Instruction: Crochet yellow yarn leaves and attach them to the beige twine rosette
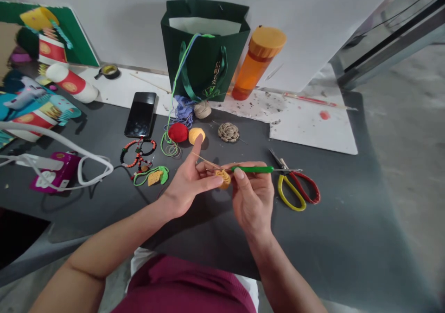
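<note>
Centrally, the left hand (184,183) pinches a small mustard-yellow crochet piece (223,179), its thumb covering part of the stitches; its index finger extends, with a yellow strand (206,159) running to the work. The right hand (255,197) grips a green-handled crochet hook (255,169), whose working tip is hard to make out among fingers and yarn. The hook's rear end overlaps the red-and-yellow-handled scissors (294,183); contact cannot be judged. The left index fingertip hides part of a yellow yarn ball (194,135). Lettering on the dark green paper bag (208,51) is illegible. A white cable (45,130), cut off at the left edge, partly covers a purple box (66,161).
</note>
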